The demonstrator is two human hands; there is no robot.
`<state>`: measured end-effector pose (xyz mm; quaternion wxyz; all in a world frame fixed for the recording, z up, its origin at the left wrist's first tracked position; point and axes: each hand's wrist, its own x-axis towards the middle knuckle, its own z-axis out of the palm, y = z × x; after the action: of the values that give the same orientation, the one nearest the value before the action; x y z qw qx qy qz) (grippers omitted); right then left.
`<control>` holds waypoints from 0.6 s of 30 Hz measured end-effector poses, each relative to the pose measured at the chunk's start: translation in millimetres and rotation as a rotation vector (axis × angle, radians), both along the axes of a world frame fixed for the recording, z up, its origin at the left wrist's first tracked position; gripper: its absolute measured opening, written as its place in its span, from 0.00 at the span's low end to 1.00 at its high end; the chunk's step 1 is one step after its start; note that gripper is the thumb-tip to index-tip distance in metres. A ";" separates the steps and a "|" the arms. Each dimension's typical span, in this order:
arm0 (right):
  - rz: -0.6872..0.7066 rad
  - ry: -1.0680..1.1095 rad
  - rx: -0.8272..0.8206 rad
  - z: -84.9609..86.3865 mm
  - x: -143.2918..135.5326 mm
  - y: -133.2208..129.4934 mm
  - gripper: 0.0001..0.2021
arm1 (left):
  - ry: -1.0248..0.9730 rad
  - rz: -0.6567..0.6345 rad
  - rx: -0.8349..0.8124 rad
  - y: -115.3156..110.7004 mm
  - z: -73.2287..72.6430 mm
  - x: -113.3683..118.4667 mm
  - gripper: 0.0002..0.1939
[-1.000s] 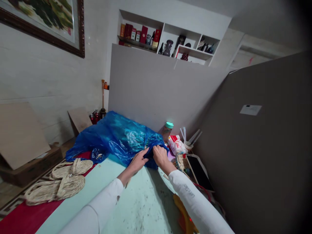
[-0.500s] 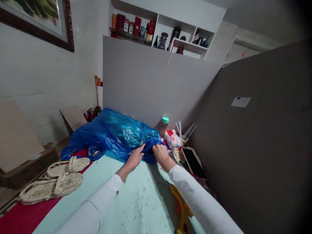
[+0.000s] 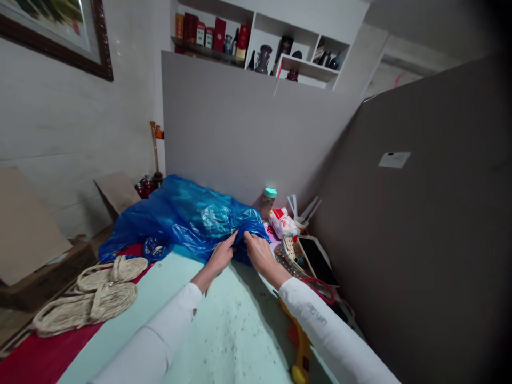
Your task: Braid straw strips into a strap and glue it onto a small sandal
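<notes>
A large blue plastic bag (image 3: 192, 213) lies crumpled across the far end of the pale green tabletop (image 3: 224, 330), with bulky contents showing faintly through it. Both of my hands are at its near right side, where the plastic is bunched. My left hand (image 3: 221, 256) is closed on the bag's edge, thumb and forefinger pointing forward. Close beside it, my right hand (image 3: 260, 253) pinches the dark blue folds with its fingers bent. What lies inside the folds between the hands is hidden.
Coiled bundles of braided cord (image 3: 96, 298) rest on a red cloth (image 3: 52, 346) at left. To the right are a green-lidded jar (image 3: 269, 201), a wicker basket (image 3: 290, 248), a tablet (image 3: 318, 261) and a yellow tool (image 3: 301, 352). Grey panels (image 3: 248, 138) stand behind and right.
My right hand has moved slightly left, closer to my left hand, with the bag's folds. The left hand stays nearly in place. The view has shifted a little.
</notes>
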<state>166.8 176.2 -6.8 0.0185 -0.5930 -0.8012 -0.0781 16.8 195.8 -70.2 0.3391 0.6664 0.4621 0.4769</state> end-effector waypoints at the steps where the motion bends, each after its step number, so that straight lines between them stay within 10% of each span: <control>1: 0.007 0.005 0.006 -0.2 1.5 -1.2 0.16 | -0.009 0.007 -0.001 -0.5 0.6 0.1 0.17; 11: 0.014 -0.069 0.046 -6.8 -0.1 6.3 0.16 | -0.155 0.360 0.056 -2.0 8.4 -8.3 0.15; 18: 0.159 -0.169 0.140 -2.1 -7.7 20.1 0.15 | -0.185 0.370 0.065 7.1 3.8 -10.2 0.17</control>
<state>159.1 196.3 -8.9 -0.0014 -0.5160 -0.8371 -0.1818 6.6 202.9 -66.4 0.2648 0.5340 0.5278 0.6051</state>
